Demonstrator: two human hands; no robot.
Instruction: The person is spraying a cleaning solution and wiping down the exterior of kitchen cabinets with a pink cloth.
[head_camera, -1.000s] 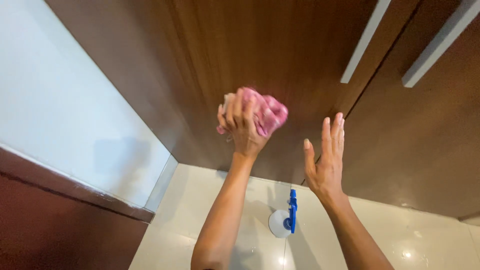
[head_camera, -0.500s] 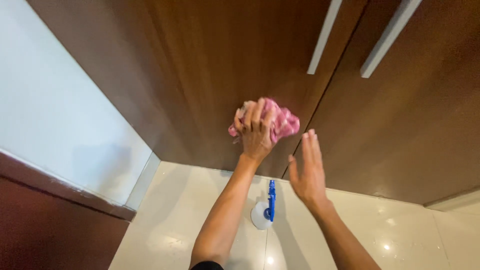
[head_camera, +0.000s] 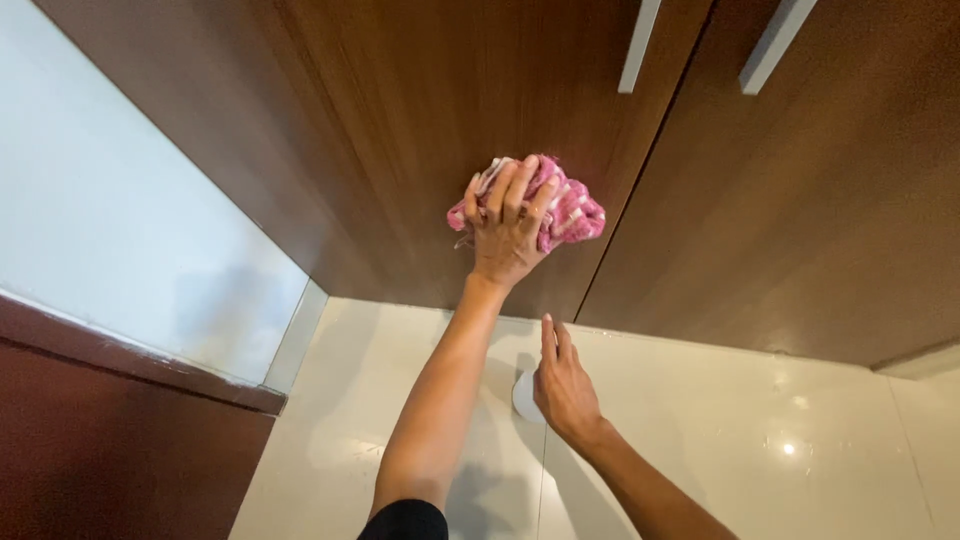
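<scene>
While the dark sleeve edge (head_camera: 405, 520) of the person's left arm shows at the bottom of the head view, the two bare forearms rise from there toward a tall cabinet. Nearest of the two, the right hand (head_camera: 566, 385) hangs low over the glossy cream tiled floor (head_camera: 760, 450), its fingers (head_camera: 549, 338) held together and pointing toward the cabinet base; it covers most of a small white rounded object (head_camera: 523, 398) that lies directly beneath it, and whether the hand grips that object or only hovers above it cannot be told. Off to the left, a dark reddish-brown ledge (head_camera: 110, 440) runs diagonally, with a pale, smooth white wall panel (head_camera: 120, 220) above it reaching back to the corner where the floor meets the cabinet. Farther out, the left hand (head_camera: 508, 225) is stretched forward with its fingers spread and curled over a crumpled pink cloth with paler stripes (head_camera: 572, 212), pressing it flat against the dark brown wood-grain cabinet door (head_camera: 400, 130). That cloth sits on the lower part of this door, just left of the vertical seam that divides it from the neighbouring brown door (head_camera: 830, 210). Farthest away, at the top edge, two long flat pale metal handles (head_camera: 640, 45) stand one on each side of that seam, well apart from both hands.
</scene>
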